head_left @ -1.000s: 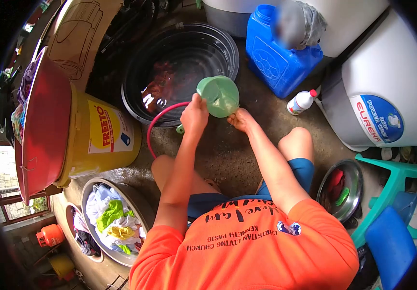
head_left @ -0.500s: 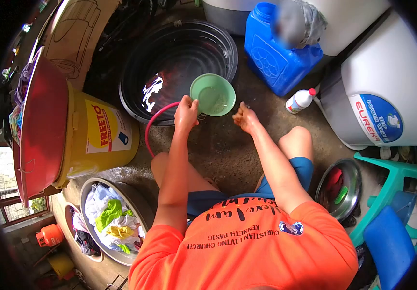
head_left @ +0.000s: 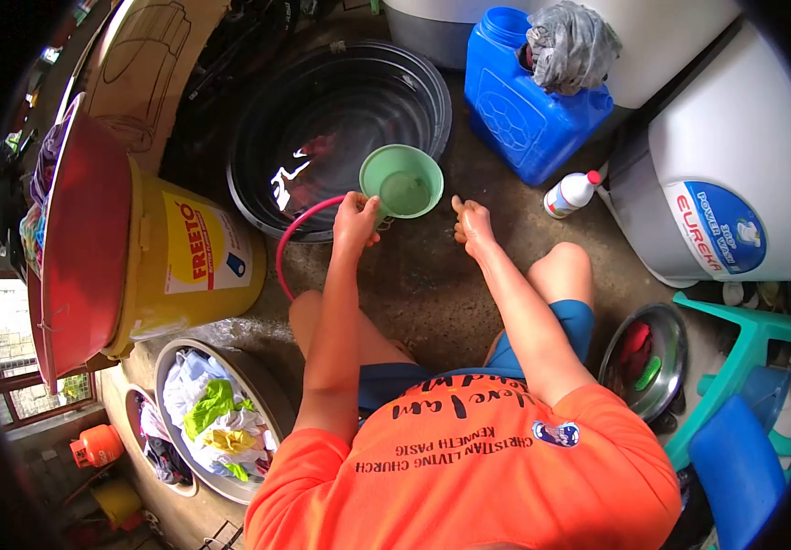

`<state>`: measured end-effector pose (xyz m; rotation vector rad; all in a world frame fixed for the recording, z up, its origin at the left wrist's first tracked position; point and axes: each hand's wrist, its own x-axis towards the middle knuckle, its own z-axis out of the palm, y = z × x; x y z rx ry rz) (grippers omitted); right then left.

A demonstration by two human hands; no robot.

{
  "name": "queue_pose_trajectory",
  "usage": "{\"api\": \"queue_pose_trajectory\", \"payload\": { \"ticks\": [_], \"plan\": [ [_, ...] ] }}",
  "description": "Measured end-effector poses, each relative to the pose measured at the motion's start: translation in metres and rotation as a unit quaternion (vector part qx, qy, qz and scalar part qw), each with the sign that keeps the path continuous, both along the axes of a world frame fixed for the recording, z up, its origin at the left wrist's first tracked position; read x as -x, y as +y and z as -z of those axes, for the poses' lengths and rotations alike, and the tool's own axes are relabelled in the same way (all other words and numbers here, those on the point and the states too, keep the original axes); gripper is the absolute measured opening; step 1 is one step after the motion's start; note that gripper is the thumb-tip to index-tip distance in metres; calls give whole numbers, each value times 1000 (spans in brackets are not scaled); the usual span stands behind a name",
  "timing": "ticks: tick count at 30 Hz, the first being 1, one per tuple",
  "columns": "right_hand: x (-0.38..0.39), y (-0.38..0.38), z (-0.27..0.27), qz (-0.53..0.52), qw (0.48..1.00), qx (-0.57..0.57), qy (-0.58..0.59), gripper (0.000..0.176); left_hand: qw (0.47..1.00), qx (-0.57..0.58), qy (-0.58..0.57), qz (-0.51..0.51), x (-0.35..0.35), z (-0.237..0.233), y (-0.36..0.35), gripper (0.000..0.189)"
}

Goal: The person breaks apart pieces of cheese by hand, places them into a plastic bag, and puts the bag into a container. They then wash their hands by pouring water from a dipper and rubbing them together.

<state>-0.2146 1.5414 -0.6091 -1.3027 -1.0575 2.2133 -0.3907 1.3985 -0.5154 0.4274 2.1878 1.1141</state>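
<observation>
Dipper (head_left: 402,181): green, upright, a little water inside; sat over the near rim of the basin (head_left: 322,92).
Left hand (head_left: 356,220): closed round the dipper's handle.
Right hand (head_left: 472,222): empty, fingers loosely curled, just beside the dipper, not touching it.
Basin: black, on the floor, held water and a dark red cloth (head_left: 315,148).
Hose (head_left: 282,252): red, curved beside the left hand.
Handling note: the step seemed best done with the dipper kept level above the basin, so any spill fell back in.
</observation>
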Motion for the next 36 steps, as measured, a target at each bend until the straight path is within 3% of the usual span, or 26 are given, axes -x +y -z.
{"api": "queue_pose_trajectory", "payload": {
  "ticks": [2,5,6,8,9,12,14,16,20,21,25,28,29,32,33,34,36],
  "plan": [
    [0,1,-8,4,998,57,24,52,1000,8,-3,1,-1,0,-1,33],
    [6,-8,-6,32,998,-55,1,54,1000,-7,22,6,-1,6,-4,36],
    [9,-15,-33,22,991,-123,-46,58,999,-15,36,8,0,12,-5,36],
    [18,-27,-38,8,965,-248,-89,72,998,-45,33,36,10,32,-9,37],
    [21,-28,-47,-31,967,-227,-110,60,997,-59,32,49,13,38,-12,37],
    [28,-14,7,-48,898,-394,-189,41,985,-118,-124,17,-3,18,-18,33],
    [16,-13,-35,-39,867,-456,-195,28,967,-144,-208,-32,-20,11,-24,32],
    [3,-9,-70,-76,824,-519,-215,25,937,-220,-257,-91,-39,32,-30,28],
    [-14,-21,-110,-199,676,-666,-243,26,849,-197,-472,-132,-65,91,-26,21],
    [-15,-28,-119,-233,617,-703,-266,27,825,-189,-517,-132,-65,113,-22,18],
    [-17,-39,-107,-212,533,-793,-206,25,823,-205,-521,-100,-72,150,16,23],
    [-22,-28,-101,-224,572,-752,-239,26,791,-276,-532,-123,-77,153,45,25],
    [-25,-22,-100,-206,599,-731,-255,27,812,-244,-497,-185,-80,152,55,25],
    [-34,-10,-101,-170,657,-679,-279,29,797,-218,-542,-155,-60,225,44,18],
    [-35,-9,-107,-169,665,-674,-272,30,805,-198,-541,-139,-64,170,40,12],
    [-36,-9,-112,-170,674,-668,-265,31,829,-181,-508,-150,-68,164,40,11],
    [-36,-17,-117,-190,637,-705,-247,32,871,-145,-437,-171,-83,157,48,11]
  ]
}}
